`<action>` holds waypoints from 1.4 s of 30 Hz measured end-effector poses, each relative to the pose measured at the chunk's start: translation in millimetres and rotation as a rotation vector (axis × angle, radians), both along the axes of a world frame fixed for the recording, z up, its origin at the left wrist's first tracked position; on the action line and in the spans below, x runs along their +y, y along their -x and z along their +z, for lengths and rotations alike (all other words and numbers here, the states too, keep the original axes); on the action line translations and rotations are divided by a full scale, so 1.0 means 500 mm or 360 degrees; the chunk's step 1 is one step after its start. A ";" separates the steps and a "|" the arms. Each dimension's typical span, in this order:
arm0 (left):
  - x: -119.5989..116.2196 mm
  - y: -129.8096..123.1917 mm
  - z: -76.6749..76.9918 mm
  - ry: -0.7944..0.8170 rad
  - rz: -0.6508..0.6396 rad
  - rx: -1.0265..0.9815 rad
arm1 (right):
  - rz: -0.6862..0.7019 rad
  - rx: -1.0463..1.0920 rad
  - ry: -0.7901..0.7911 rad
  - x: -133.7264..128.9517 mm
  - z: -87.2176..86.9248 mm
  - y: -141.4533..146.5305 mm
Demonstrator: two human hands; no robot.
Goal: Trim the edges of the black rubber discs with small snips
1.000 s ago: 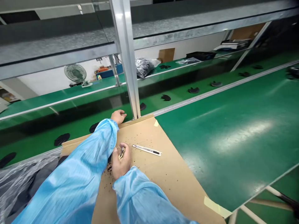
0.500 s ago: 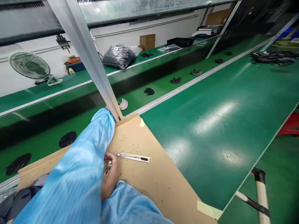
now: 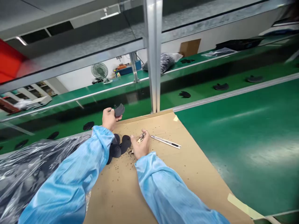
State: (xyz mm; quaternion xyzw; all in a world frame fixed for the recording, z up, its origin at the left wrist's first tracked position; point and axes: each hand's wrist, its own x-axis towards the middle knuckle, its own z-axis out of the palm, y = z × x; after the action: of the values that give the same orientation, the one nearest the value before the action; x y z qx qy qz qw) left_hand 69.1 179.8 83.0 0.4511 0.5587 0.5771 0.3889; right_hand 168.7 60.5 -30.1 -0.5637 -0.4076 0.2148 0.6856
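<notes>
My left hand (image 3: 109, 119) pinches a dark grey curved plastic piece (image 3: 119, 110), with thin prongs on its upper edge, over the far edge of the cardboard sheet (image 3: 121, 193). On the cardboard, my right hand (image 3: 141, 145) is closed around a small pair of nippers (image 3: 140, 137); most of the tool is hidden by the fingers. Between my forearms lies a loose pile of dark rounded flat pieces (image 3: 125, 143), with tiny black scraps scattered around it. Just right of my right hand rests a utility knife (image 3: 165, 142).
A green conveyor belt (image 3: 137, 109) carrying spaced dark pieces (image 3: 220, 86) runs behind the cardboard. A metal post (image 3: 154, 62) rises at its far edge. Clear plastic over dark pieces (image 3: 35, 171) is at left. A green tabletop (image 3: 252, 130) extends right; a fan (image 3: 99, 71) stands behind.
The view has swung left. My left hand has drawn back from beside the post and now holds the curved piece, which lay on the belt by that hand. My right hand keeps the nippers.
</notes>
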 end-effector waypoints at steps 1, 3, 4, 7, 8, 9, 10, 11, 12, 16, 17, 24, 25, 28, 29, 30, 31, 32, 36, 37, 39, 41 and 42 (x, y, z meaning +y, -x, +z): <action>-0.042 0.033 0.003 0.0010 0.0004 -0.0074 | 0.0007 -0.0030 0.0011 -0.001 0.001 -0.001; -0.124 0.089 -0.003 0.0047 -0.0006 -0.0194 | 0.0054 -0.0105 0.0035 -0.005 0.006 -0.004; -0.161 0.112 -0.011 0.0077 -0.0036 -0.0258 | 0.0110 -0.0174 0.0019 -0.007 0.008 -0.007; -0.254 0.160 -0.053 0.0195 -0.0180 -0.0513 | 0.0289 -0.0413 -0.0072 -0.018 0.019 -0.013; -0.276 0.168 -0.070 0.0238 -0.0213 -0.0617 | 0.0350 -0.0496 -0.0104 -0.025 0.024 -0.013; -0.293 0.174 -0.088 0.0273 -0.0223 -0.0724 | 0.0416 -0.0567 -0.0130 -0.033 0.029 -0.013; -0.307 0.176 -0.103 0.0299 -0.0214 -0.0825 | 0.0492 -0.0616 -0.0150 -0.043 0.034 -0.011; -0.317 0.176 -0.117 0.0321 -0.0203 -0.0908 | 0.0582 -0.0641 -0.0160 -0.055 0.040 -0.007; -0.324 0.174 -0.129 0.0333 -0.0201 -0.0963 | 0.0689 -0.0645 -0.0160 -0.068 0.045 -0.003; -0.337 0.161 -0.148 0.0266 -0.0287 -0.0971 | 0.1061 -0.0688 -0.0096 -0.113 0.061 0.021; -0.338 0.158 -0.148 0.0241 -0.0298 -0.0958 | 0.1084 -0.0734 -0.0081 -0.120 0.062 0.027; -0.344 0.141 -0.158 0.0300 -0.0372 -0.1014 | 0.1022 -0.0746 0.0005 -0.120 0.051 0.041; -0.345 0.141 -0.160 0.0354 -0.0441 -0.1021 | 0.0998 -0.0716 -0.0008 -0.118 0.049 0.039; -0.348 0.142 -0.162 0.0481 -0.0554 -0.1011 | 0.0964 -0.0660 -0.0058 -0.115 0.046 0.035; -0.349 0.142 -0.162 0.0502 -0.0553 -0.1013 | 0.0960 -0.0663 -0.0077 -0.114 0.046 0.035; -0.350 0.142 -0.160 0.0514 -0.0563 -0.1031 | 0.0957 -0.0678 -0.0095 -0.114 0.047 0.035; -0.351 0.142 -0.159 0.0511 -0.0588 -0.1066 | 0.0953 -0.0705 -0.0112 -0.114 0.049 0.035; -0.351 0.141 -0.157 0.0493 -0.0622 -0.1110 | 0.0948 -0.0749 -0.0129 -0.114 0.051 0.035; -0.346 0.145 -0.150 0.0351 -0.0545 -0.1239 | 0.0900 -0.1045 -0.0129 -0.114 0.059 0.030; -0.344 0.148 -0.148 0.0346 -0.0471 -0.1248 | 0.0874 -0.1119 -0.0108 -0.113 0.059 0.026; -0.338 0.157 -0.145 0.0376 -0.0361 -0.1261 | 0.0837 -0.1259 -0.0055 -0.111 0.059 0.019; -0.335 0.166 -0.142 0.0408 -0.0316 -0.1275 | 0.0835 -0.1397 -0.0018 -0.109 0.057 0.014; -0.334 0.168 -0.140 0.0418 -0.0312 -0.1280 | 0.0845 -0.1461 -0.0007 -0.108 0.057 0.012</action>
State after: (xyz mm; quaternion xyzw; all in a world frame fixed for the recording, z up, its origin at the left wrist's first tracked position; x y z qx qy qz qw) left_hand -15.2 12.5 13.0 0.1880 0.3860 0.5912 0.6827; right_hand 162.7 6.5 -1.8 -0.4756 -0.7949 0.1113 0.3599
